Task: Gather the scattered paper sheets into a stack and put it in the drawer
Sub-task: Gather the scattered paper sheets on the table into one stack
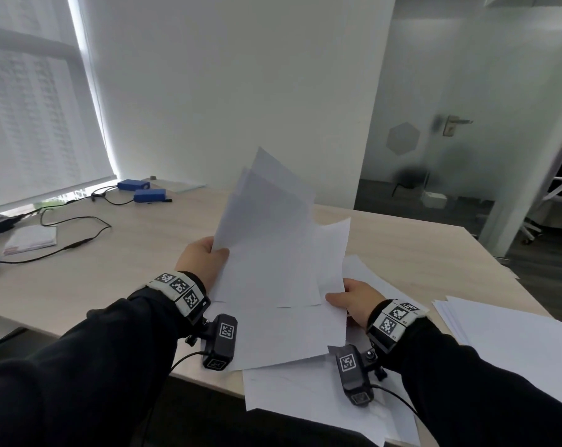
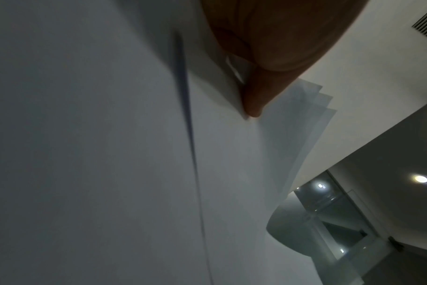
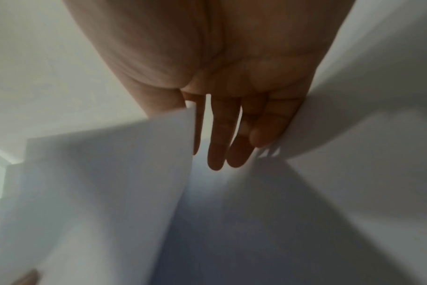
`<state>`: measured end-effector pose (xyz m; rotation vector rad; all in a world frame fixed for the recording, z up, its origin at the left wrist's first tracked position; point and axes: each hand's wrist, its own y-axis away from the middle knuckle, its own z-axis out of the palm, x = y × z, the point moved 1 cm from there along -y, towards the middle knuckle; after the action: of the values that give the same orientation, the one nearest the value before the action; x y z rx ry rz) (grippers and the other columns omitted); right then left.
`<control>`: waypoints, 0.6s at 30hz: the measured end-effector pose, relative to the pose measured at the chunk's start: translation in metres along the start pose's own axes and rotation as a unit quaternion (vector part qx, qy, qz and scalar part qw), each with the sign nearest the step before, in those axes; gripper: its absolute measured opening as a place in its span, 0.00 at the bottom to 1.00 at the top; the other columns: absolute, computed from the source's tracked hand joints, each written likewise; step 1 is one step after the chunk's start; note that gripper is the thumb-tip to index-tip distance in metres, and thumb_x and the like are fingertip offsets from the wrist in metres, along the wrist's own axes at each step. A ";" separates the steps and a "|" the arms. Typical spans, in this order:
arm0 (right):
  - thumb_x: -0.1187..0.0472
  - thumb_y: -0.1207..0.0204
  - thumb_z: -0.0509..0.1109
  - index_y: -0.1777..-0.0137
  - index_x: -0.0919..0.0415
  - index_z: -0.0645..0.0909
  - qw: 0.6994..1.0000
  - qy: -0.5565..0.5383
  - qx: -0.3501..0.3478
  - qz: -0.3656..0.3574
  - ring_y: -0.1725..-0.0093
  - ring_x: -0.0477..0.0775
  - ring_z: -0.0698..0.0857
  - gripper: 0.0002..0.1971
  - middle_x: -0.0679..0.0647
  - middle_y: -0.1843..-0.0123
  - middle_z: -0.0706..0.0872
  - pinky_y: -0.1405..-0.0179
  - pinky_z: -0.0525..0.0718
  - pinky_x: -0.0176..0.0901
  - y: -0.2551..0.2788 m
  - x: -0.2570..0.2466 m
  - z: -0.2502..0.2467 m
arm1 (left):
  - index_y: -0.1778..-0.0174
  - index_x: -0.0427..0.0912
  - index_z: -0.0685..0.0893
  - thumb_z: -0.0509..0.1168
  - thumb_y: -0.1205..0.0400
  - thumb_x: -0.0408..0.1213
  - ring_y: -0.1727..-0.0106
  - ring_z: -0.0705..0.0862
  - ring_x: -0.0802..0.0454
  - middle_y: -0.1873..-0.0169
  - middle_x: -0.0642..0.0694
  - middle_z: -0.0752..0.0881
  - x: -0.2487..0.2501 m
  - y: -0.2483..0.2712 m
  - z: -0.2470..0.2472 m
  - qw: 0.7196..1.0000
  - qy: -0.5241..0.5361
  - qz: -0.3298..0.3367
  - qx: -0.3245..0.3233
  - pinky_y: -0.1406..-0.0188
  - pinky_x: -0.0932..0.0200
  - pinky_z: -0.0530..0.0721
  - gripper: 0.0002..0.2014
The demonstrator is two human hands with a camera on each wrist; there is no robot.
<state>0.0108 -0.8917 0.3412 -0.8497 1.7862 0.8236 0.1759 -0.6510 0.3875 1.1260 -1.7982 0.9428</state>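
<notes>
Both the left hand (image 1: 199, 257) and right hand (image 1: 354, 299) grip fanned sheets (image 1: 273, 240) above the desk edge (image 1: 208, 380).

White wall (image 1: 241, 91) ahead, blind-covered window (image 1: 31, 108) glowing left, wooden desk (image 1: 112, 253) below, frosted glass door (image 1: 466, 108) right, ceiling spotlight (image 2: 421, 179) on.

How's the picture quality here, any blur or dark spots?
Head view: sharp, daylight from the window, edges bowed by the wide lens. Left wrist view: dim, the held sheets shadowed. Right wrist view: soft and blurred, fingers dark against bright paper.
</notes>
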 end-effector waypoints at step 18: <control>0.64 0.18 0.66 0.50 0.52 0.87 0.980 -0.171 0.042 -0.095 0.61 0.49 0.89 0.09 0.49 0.57 0.92 0.58 0.85 0.43 0.013 -0.048 0.001 | 0.49 0.53 0.89 0.66 0.21 0.39 0.56 0.92 0.48 0.59 0.51 0.93 0.046 0.003 -0.008 0.988 0.144 0.057 0.013 0.50 0.46 0.91 0.09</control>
<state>0.0147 -0.8755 0.3880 -0.7578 1.4043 0.7150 0.1620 -0.6589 0.4317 0.8591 -1.6301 1.1377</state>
